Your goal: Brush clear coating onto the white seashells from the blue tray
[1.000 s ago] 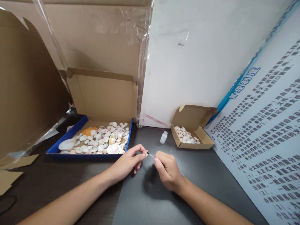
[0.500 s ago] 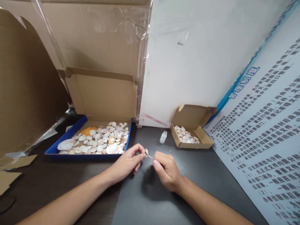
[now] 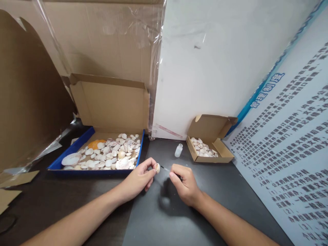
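Between thumb and fingers, my left hand pinches a small pale shell over the dark mat. My right hand is closed around a thin brush with a clear stem and a dark tip. The tip points at the shell, with a small gap between them. Beyond my right hand a small bottle of whitish content stands uncapped on the mat. Many shells lie in the blue-edged tray at the left, beside an orange piece.
An open cardboard box with shells stands at the back right. A larger cardboard lid rises behind the tray. Cardboard pieces lie at the far left. A printed board leans along the right side.
My right hand has drawn slightly right, and the brush tip has come away from the shell. The shell has turned a little in my left hand.
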Tool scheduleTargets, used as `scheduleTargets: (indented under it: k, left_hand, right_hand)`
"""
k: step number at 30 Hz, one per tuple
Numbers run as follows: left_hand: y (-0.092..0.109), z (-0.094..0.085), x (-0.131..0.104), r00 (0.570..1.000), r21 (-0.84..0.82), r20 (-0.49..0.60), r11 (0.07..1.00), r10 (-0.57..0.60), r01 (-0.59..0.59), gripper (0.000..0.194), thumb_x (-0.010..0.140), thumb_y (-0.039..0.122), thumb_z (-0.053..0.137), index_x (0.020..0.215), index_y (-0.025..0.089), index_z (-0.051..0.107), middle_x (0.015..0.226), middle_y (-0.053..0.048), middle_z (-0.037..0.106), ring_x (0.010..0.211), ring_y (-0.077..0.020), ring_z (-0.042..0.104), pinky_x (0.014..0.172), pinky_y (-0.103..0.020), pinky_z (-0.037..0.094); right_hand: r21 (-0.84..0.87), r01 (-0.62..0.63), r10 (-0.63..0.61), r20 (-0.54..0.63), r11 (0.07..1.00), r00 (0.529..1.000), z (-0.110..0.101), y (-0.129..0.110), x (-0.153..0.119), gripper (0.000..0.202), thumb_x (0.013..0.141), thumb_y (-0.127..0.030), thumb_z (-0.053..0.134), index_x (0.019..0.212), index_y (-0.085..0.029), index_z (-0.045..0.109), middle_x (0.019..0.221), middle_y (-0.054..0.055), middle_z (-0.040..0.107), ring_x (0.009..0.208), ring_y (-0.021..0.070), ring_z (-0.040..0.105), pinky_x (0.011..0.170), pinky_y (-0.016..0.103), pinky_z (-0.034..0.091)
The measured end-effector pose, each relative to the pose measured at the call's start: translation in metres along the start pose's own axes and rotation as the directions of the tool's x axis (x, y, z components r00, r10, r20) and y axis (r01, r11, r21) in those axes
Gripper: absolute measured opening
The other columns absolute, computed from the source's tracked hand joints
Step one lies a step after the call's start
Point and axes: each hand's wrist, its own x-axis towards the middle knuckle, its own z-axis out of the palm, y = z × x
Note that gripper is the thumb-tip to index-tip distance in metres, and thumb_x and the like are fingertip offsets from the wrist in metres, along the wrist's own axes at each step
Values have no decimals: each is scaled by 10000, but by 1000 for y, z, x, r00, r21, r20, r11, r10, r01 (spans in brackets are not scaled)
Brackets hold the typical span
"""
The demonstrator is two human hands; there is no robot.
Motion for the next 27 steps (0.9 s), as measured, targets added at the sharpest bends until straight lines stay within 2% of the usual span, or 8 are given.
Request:
scheduleTargets:
  k: [3,6,8,12,14,17,22,27]
  left_hand:
    - [2,0,-1,1000,13,0,1000,-8,8,263,854,463,495,845,217,401,450,109,401,390,-78,339,431,-187,299]
    - [2,0,-1,1000,14,-4,1000,-18,18,274,851,474,496,839,219,394,446,111,400,388,-79,338,436,-191,302]
    - [1,0,-1,1000,12,0,1000,-16,16,290,850,489,500,837,219,395,452,110,402,385,-77,337,433,-191,290]
    - [0,-1,0,1000,-2,10,1000,-8,8,286,857,484,499,844,217,401,477,107,411,388,-74,339,426,-190,265]
    - [0,0,0,1000,-8,15,1000,-9,10,271,862,469,493,843,215,402,477,107,406,391,-73,334,432,-190,271]
    - [-1,-1,-1,1000,-8,20,1000,-6,7,259,872,455,489,840,211,408,488,104,410,401,-69,345,444,-187,284]
    - [-2,-2,0,1000,-29,31,1000,4,-3,238,874,433,496,843,215,406,494,103,419,406,-73,356,432,-183,298]
    - [-3,8,9,1000,-47,-2,999,21,-21,179,846,379,475,836,222,390,427,114,403,381,-84,349,434,-191,345]
  right_hand:
    - [14,30,-31,69,999,997,1,0,0,291,892,-261,433,620,-175,377,586,-26,408,549,88,371,550,224,277]
    - [-62,-29,31,24,998,999,2,0,1,288,893,-241,437,620,-173,373,592,-28,405,553,87,371,554,220,274]
    - [-57,-25,23,-20,998,1000,2,-1,1,298,900,-232,426,615,-175,355,582,-31,385,542,85,360,545,217,268]
    - [-10,78,-77,45,997,996,1,-3,-1,277,886,-231,430,623,-178,360,579,-31,390,536,86,357,547,221,268]
    - [-48,55,-53,45,997,998,0,-3,-1,276,880,-226,435,620,-176,359,577,-30,394,537,86,356,548,224,261]
    - [-74,10,-11,-14,997,1000,0,-3,-1,264,874,-222,441,624,-173,373,580,-31,400,538,82,362,548,218,262]
    - [-29,75,-74,34,997,997,2,-2,-2,221,848,-229,457,642,-172,399,592,-32,414,549,82,370,561,214,273]
    - [-68,0,-6,-85,998,996,0,2,0,293,888,-218,435,613,-169,347,564,-37,366,528,75,348,540,210,251]
